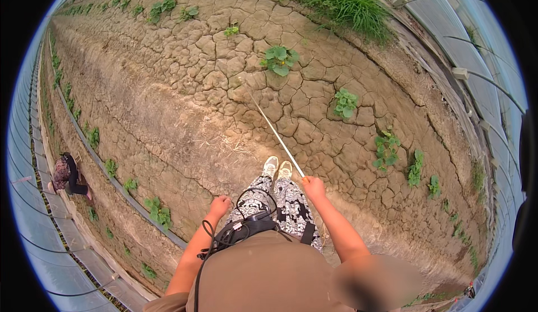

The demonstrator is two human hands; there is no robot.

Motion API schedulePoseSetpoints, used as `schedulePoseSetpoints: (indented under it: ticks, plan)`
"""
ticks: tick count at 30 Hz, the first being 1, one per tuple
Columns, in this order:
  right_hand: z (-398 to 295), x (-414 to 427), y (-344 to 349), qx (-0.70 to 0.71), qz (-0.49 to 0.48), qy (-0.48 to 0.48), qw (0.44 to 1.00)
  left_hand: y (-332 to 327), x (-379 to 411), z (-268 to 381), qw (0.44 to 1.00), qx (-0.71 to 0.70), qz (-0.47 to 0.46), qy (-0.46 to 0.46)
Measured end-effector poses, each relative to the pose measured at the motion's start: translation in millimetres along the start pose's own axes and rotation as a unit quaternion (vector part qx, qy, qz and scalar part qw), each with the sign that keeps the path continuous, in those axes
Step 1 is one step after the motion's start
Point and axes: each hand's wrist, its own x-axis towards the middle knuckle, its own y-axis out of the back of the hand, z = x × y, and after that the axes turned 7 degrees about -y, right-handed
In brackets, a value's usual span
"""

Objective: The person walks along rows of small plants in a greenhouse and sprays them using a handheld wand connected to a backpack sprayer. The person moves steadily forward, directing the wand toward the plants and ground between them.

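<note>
My right hand point(313, 187) is closed around the near end of a long, thin, pale rod point(277, 134), which slants away over cracked soil. Its far tip is thin and hard to make out near a yellowish spot on the ground. My left hand point(220, 206) hangs beside my left thigh with its fingers curled, and no object shows in it. Beyond the rod grow a leafy green plant point(280, 60) and, to its right, a smaller one point(346, 102). My shoes point(270, 166) stand on the dry soil between the two arms.
A dark hose or pipe point(105, 173) curves along the left plant row. A bent-over person point(69, 175) is beyond it, near the plastic greenhouse wall point(25, 202). Tall grass point(353, 9) grows at the top right. Several more plants line the right side, and a black cable point(204, 244) hangs at my waist.
</note>
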Motion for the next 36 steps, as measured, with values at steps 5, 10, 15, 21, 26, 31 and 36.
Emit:
schedulePoseSetpoints:
  ticks: [5,10,15,21,26,31,36]
  plan:
    - [-28.2,10.1,-13.3,-0.001,-0.044,0.045,0.998,4.2,-17.7,9.9,0.997,0.061,0.025,-0.029]
    - [-24.6,4.0,-22.1,-0.035,-0.036,0.074,0.996,-14.3,-24.8,-38.4,0.987,-0.138,0.068,0.047]
    - [20.5,-19.6,-4.4,-0.090,-0.009,0.048,0.995,-23.3,-35.7,-69.6,0.968,-0.213,0.103,0.080]
    - [80.9,-53.8,35.8,-0.130,0.014,0.009,0.991,-42.0,-44.4,-135.4,0.971,-0.177,0.100,0.124]
    - [73.6,-73.9,47.2,-0.175,0.035,0.011,0.984,-14.1,-49.0,-80.2,0.988,-0.059,0.116,0.087]
    - [29.3,-67.7,12.9,-0.175,0.002,0.009,0.985,6.7,-37.6,-93.7,0.973,-0.165,0.126,0.098]
    - [-29.6,-64.4,-38.5,-0.153,0.021,0.063,0.986,28.3,-32.4,-130.9,0.968,-0.201,0.120,0.092]
